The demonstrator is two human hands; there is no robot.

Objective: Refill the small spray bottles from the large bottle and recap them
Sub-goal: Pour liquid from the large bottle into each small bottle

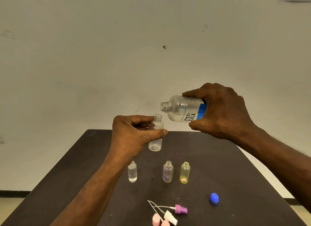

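Observation:
My right hand point(220, 111) grips the large clear bottle point(180, 108) with a blue label, tipped sideways, its open mouth pointing left. Just below that mouth, my left hand point(133, 135) holds an uncapped clear small spray bottle point(156, 138) upright in the air above the dark table point(227, 172). Three more uncapped small bottles stand on the table: a clear one point(132, 172), a purple one point(167, 172) and a yellow one point(185, 172).
Near the front edge lie a purple spray head point(180, 209), a white spray head point(170, 217) and pink caps point(159, 220). A blue cap point(214, 198) sits to the right. A pale wall stands behind the table.

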